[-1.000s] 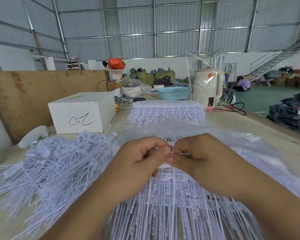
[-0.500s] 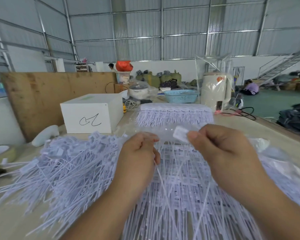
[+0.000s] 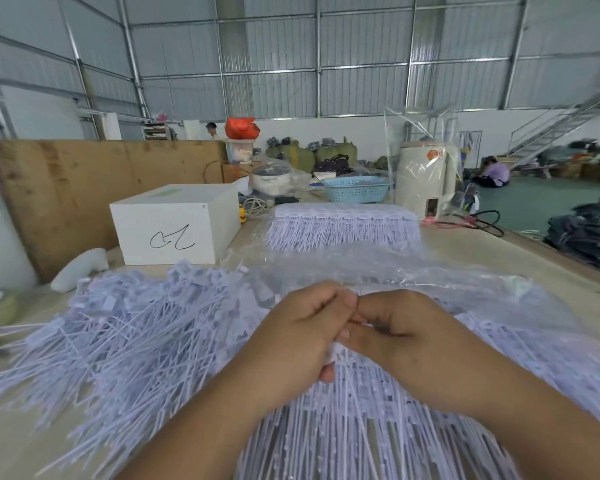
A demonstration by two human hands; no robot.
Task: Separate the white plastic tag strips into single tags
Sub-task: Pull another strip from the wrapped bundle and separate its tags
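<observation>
Both hands, left [image 3: 302, 337] and right [image 3: 406, 337], pinch the tag strip [image 3: 336, 351] mid-table; loose tags [image 3: 118, 337] crowd the left edge, and the white box [image 3: 177, 226] bears a scrawl.

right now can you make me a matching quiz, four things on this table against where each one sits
Things:
1. white box
2. blue basket
3. loose tag pile
4. hands

Places:
A. far end, beside the bagged white appliance
B. near left, spread across the table
C. middle front, together over the tag strips
D. left, by the wooden board

Pairs: 1-D, 2-A, 3-B, 4-C
</observation>
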